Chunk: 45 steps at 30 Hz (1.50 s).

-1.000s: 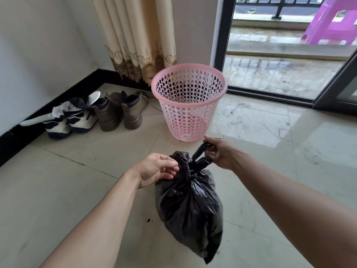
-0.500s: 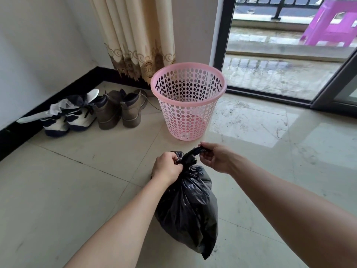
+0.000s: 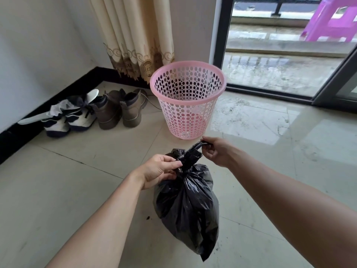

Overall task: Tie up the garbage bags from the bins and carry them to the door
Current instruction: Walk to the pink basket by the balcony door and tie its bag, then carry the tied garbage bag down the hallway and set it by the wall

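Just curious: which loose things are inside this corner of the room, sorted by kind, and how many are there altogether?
garbage bag: 1
bin: 1
boots: 2
sneakers: 2
Total: 6

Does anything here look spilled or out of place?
A small dark speck lies on the tile left of the black garbage bag, perhaps spilled dirt. White insoles stick out of the sneakers by the wall.
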Available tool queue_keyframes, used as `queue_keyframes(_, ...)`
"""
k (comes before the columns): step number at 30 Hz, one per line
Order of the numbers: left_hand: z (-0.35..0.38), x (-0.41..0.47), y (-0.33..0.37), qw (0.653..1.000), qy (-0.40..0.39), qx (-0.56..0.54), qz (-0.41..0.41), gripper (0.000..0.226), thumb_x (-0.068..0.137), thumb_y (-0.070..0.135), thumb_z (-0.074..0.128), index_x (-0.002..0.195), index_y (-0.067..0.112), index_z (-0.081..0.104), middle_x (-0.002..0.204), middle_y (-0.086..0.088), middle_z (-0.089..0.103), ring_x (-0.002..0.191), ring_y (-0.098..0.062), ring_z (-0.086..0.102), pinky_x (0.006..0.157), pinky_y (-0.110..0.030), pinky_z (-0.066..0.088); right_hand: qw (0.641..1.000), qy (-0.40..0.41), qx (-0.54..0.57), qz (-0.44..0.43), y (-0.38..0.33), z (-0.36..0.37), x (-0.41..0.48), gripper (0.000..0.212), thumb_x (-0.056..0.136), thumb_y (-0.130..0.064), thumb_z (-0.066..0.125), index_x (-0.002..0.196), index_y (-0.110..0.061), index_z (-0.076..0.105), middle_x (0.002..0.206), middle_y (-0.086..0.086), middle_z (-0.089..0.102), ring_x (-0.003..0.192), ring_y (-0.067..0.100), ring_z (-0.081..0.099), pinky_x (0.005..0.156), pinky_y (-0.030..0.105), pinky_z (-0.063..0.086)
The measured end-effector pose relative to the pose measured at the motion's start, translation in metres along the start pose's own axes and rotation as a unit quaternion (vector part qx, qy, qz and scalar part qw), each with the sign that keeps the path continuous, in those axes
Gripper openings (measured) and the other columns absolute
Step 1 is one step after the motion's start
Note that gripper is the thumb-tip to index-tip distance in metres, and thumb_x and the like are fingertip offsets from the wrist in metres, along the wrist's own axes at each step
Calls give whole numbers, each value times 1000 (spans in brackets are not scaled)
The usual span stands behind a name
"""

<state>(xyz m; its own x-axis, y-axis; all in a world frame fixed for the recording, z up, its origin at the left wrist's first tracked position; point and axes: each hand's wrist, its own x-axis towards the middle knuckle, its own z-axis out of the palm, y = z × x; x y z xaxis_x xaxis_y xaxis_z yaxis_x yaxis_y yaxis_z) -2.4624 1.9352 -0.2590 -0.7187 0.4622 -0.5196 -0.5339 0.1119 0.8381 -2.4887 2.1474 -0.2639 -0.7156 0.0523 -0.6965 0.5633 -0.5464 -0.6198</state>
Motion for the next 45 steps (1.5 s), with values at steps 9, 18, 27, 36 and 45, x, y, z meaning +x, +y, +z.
queue_keyframes(9, -4, 10, -8, 985, 165, 25, 44, 27, 83, 12, 72, 60, 8, 58, 66, -9, 60, 53, -15, 53, 51, -19, 46, 991, 118, 2, -67, -18, -13, 3, 16, 85, -5, 72, 73, -7, 61, 68, 5, 61, 52, 11, 56, 40, 20, 50)
queue_keyframes(18, -29, 7, -33, 966, 241, 92, -5, 13, 83, 16, 73, 75, 8, 67, 68, -4, 65, 59, -13, 56, 57, -23, 42, 994, 98, 17, -42, -22, -27, 11, 15, 87, -3, 68, 76, -6, 58, 67, 5, 56, 56, 12, 53, 40, 19, 49)
queue_keyframes(27, -56, 28, -46, 915, 403, -14, -10, 14, 85, 19, 66, 88, 6, 62, 70, -6, 57, 54, -16, 48, 45, -24, 38, 943, 21, -328, -45, -7, -19, 11, 5, 89, -10, 65, 86, -5, 67, 71, 7, 67, 52, 10, 59, 52, 23, 52)
queue_keyframes(36, -25, -58, -87, 900, 356, 156, -198, 4, 82, 16, 61, 85, 16, 64, 76, -5, 67, 65, -25, 62, 63, -32, 49, 964, 84, -250, 43, 42, -36, -78, 17, 88, -8, 62, 78, -20, 58, 70, -3, 67, 58, 8, 60, 56, 23, 44)
queue_keyframes(45, 35, -188, 43, 899, 279, 162, -296, 12, 88, 13, 54, 80, 10, 62, 67, -9, 64, 55, -24, 56, 56, -25, 44, 908, 32, -407, 95, -32, 26, -221, 5, 77, -13, 63, 80, -10, 61, 74, 9, 57, 71, 17, 53, 58, 26, 41)
